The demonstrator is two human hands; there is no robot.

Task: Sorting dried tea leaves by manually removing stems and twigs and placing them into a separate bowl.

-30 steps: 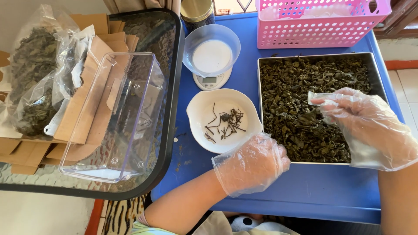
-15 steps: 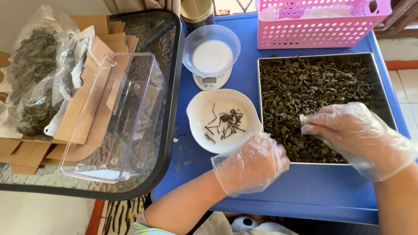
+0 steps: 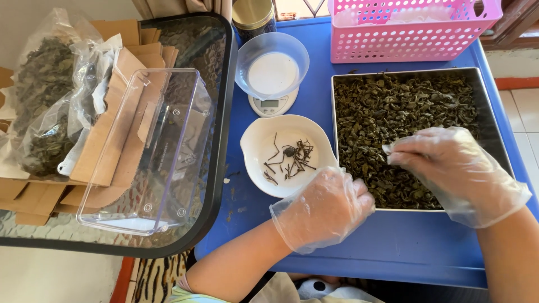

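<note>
Right hand (image 3: 455, 171) rests on the leaves (image 3: 393, 106) in the tray (image 3: 488, 95), fingertips pinched together; whether they grip a leaf is unclear. Left hand (image 3: 323, 207) sits curled at the tray's corner beside the bowl (image 3: 258, 151), fingers together.

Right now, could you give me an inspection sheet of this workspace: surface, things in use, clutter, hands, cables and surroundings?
Surface: blue table; glass-topped table beside it.
Job's things: metal tray of dried leaves; white bowl holding dark stems.
Clutter: scale under a clear bowl, pink basket, clear box, cardboard, leaf bags, jar.
Hands: both gloved; left hand at the tray's near corner, right hand on the leaves, fingers pinched.
Cables: nothing seen.
Surroundings: tiled floor.
</note>
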